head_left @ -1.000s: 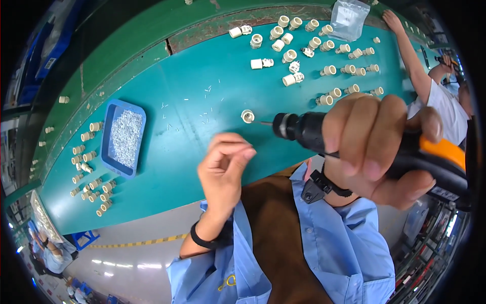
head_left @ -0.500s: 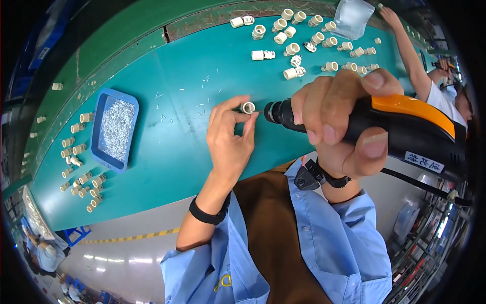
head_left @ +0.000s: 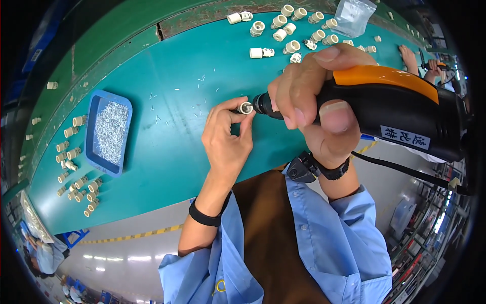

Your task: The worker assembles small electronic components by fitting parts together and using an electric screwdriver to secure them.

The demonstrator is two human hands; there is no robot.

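Between thumb and fingers, my left hand (head_left: 227,137) pinches a small cream lamp socket (head_left: 246,108), its round mouth turned toward the tool. My right hand (head_left: 316,101) is wrapped around a black electric screwdriver (head_left: 390,104) with an orange lever along its top. The screwdriver's nose is right at the socket; the bit's tip is hidden there. Left of my left hand, a blue tray (head_left: 126,114) holds a heap of small silvery pins or screws (head_left: 110,133). Several of the same loose pieces (head_left: 198,93) lie scattered on the green tabletop (head_left: 167,167).
Several cream sockets stand in a group (head_left: 78,181) at the left and another group (head_left: 291,46) at the far right. A clear plastic bag (head_left: 353,17) lies at the back. A co-worker's hand (head_left: 408,55) rests at the far right. A black cable (head_left: 405,169) hangs from the screwdriver.
The screwdriver in my right hand has moved left, its nose now up against the socket. My left hand keeps its pinch. The co-worker's arm has drawn back from the plastic bag.
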